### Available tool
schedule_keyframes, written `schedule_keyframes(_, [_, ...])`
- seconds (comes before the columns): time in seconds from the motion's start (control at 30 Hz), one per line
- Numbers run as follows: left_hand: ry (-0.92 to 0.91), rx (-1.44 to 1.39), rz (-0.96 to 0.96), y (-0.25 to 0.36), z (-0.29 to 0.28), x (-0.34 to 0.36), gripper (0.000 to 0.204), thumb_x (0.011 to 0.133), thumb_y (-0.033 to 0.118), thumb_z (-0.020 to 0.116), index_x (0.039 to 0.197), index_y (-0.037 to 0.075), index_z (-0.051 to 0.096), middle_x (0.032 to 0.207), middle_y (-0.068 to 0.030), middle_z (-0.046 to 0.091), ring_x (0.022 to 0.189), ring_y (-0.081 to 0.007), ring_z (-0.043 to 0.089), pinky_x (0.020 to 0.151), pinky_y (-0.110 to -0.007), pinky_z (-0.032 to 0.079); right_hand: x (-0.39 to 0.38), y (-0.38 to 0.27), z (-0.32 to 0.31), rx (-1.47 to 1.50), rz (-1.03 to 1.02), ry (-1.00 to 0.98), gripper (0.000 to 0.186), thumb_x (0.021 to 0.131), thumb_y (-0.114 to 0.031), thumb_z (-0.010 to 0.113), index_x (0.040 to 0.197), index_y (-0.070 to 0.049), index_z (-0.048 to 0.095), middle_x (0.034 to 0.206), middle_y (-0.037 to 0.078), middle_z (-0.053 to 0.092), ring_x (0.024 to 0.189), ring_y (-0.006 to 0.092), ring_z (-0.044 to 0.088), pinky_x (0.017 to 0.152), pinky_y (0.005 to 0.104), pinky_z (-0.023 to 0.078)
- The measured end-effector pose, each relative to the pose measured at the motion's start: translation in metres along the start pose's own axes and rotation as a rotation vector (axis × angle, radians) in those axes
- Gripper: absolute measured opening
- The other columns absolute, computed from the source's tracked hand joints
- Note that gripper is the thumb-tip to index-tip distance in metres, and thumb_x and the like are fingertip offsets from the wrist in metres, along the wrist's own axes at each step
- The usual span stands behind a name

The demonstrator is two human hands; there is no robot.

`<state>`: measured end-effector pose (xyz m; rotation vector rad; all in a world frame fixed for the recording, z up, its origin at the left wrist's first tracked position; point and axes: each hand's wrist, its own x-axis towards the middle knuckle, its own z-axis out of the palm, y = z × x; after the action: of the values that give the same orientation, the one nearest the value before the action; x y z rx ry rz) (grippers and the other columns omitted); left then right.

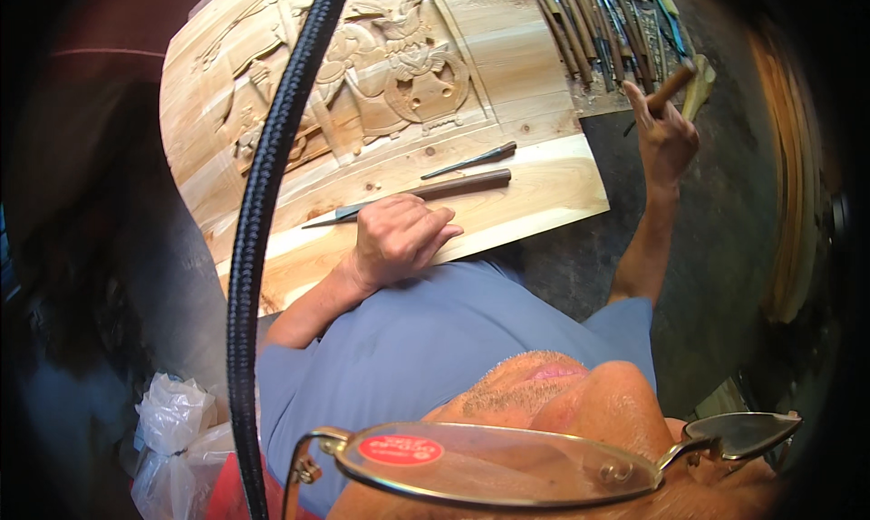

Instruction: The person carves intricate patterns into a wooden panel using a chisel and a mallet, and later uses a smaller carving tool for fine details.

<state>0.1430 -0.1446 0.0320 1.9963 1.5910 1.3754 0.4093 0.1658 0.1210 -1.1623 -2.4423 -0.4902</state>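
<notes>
A carved wooden panel (pixel 535 94) with raised figures lies in front of me. My left hand (pixel 403 235) rests on its near plain border, fingers loosely curled. Just beyond its knuckles lies a chisel with a brown handle (pixel 467 185), its grey blade pointing left; the hand hides part of it. A smaller, thin chisel (pixel 469 160) lies a little farther away. Off the panel's right edge, my right hand (pixel 669 144) is raised, closed on a brown wooden-handled tool (pixel 672 87), with the index finger stretched up. A thin dark tip shows beside that hand.
Several chisels (pixel 589 31) with brown handles lie in a row at the far right. A pale wooden piece (pixel 699 87) shows just behind my right hand. A black braided cable (pixel 272 149) crosses the view. A clear plastic bag (pixel 177 420) stands at lower left.
</notes>
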Motion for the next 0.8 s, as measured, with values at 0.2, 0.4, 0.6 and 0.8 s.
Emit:
schedule_keyframes(0.2, [0.118,0.160,0.144,-0.006,0.016,0.010,0.019,0.085,0.016,0.084,0.088,0.002,0.071,0.065,-0.0023,0.059,0.061,-0.0183,0.064,0.066,-0.032,0.058,0.034,0.038,0.058,0.053,0.300,-0.376,0.066,0.091,-0.071,0.068,0.080,-0.006,0.077,0.064,0.013,0.069,0.064,0.0343,0.068,0.062,0.0480,0.049])
schedule_keyframes(0.4, [0.092,0.117,0.096,-0.015,0.012,0.009,0.021,0.084,0.016,0.085,0.092,0.002,0.073,0.069,-0.0047,0.064,0.064,-0.0195,0.065,0.070,-0.034,0.060,0.059,0.093,0.095,-0.027,0.312,-0.412,0.071,0.088,-0.071,0.070,0.076,-0.002,0.076,0.063,0.017,0.067,0.063,0.0352,0.069,0.059,0.0485,0.050])
schedule_keyframes(0.6, [0.092,0.083,0.075,-0.019,0.014,0.007,0.020,0.083,0.014,0.085,0.091,0.001,0.072,0.067,-0.0046,0.061,0.060,-0.0201,0.061,0.067,-0.034,0.058,0.077,0.163,0.131,-0.117,0.224,-0.419,0.069,0.088,-0.069,0.071,0.072,-0.001,0.073,0.065,0.017,0.069,0.065,0.0354,0.070,0.063,0.0471,0.053])
schedule_keyframes(0.8, [0.093,0.112,0.084,-0.017,0.012,0.006,0.021,0.084,0.014,0.084,0.091,0.000,0.071,0.066,-0.0049,0.061,0.059,-0.0207,0.060,0.065,-0.033,0.057,0.097,0.204,0.156,-0.076,0.282,-0.586,0.070,0.094,-0.065,0.068,0.060,-0.003,0.062,0.054,0.013,0.061,0.050,0.0278,0.064,0.054,0.0452,0.050])
